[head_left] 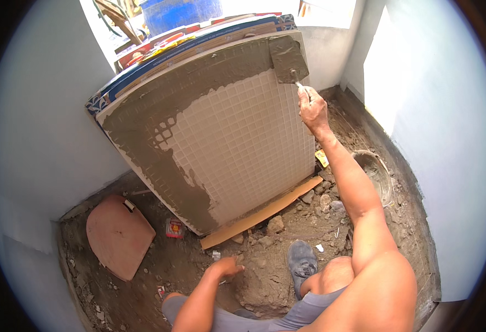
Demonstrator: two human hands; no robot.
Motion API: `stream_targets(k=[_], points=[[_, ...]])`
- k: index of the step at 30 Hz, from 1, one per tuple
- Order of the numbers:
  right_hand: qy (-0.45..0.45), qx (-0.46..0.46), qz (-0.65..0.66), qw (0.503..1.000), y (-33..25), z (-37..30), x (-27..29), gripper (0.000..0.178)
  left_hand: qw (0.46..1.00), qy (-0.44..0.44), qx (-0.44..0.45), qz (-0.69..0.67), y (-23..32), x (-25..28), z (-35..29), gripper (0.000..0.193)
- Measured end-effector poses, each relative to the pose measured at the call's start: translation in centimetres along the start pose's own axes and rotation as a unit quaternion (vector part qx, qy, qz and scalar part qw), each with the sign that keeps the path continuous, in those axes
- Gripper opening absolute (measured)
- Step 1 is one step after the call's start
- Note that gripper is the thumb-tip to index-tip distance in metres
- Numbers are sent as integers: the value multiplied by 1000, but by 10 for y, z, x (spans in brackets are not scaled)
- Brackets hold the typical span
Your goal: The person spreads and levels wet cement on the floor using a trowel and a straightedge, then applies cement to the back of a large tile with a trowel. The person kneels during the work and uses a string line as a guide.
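Note:
My right hand (313, 110) is closed round the handle of a trowel (287, 55). The trowel's flat blade, coated in grey mortar, lies against the upper right corner of a large tile (248, 133). This tile leans upright with its gridded back toward me. Wet grey mortar (149, 105) covers its top and left side; the middle and right show bare grid. My left hand (227, 268) hangs low over my left knee, apart from the tile. Its fingers look loosely stretched, with nothing seen in them.
Behind the tile stand printed cardboard boxes (198, 41) and a blue drum (182, 14). A cardboard strip (262, 213) runs under its lower edge. A pinkish flat panel (118, 235) lies at left, a basin (375, 174) at right. Rubble (276, 224) covers the floor between pale walls.

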State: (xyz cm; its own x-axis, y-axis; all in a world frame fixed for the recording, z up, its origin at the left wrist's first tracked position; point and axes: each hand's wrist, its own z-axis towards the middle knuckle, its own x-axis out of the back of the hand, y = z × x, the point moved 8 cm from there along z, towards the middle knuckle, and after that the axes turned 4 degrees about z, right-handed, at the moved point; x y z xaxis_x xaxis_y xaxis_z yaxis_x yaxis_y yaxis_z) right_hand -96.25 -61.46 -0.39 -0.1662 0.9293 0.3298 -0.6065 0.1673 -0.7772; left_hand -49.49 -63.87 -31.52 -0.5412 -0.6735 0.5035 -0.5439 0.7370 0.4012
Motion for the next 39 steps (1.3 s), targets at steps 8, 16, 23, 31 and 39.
stream_targets(k=[8, 16, 23, 31, 39], points=[[-82, -132, 124, 980, 24, 17, 18, 33, 999, -41, 15, 15, 1, -1, 7, 74], [-113, -180, 162, 964, 89, -49, 14, 39, 999, -40, 31, -1, -12, -8, 7, 77], [-117, -254, 185, 942, 153, -133, -5, 47, 998, -59, 30, -4, -13, -15, 8, 77], [-32, -296, 380, 876, 93, -134, -70, 55, 997, -63, 35, 3, -13, -16, 10, 81], [-225, -33, 120, 966, -8, -86, -122, 52, 995, -77, 62, -13, -15, -19, 3, 81]])
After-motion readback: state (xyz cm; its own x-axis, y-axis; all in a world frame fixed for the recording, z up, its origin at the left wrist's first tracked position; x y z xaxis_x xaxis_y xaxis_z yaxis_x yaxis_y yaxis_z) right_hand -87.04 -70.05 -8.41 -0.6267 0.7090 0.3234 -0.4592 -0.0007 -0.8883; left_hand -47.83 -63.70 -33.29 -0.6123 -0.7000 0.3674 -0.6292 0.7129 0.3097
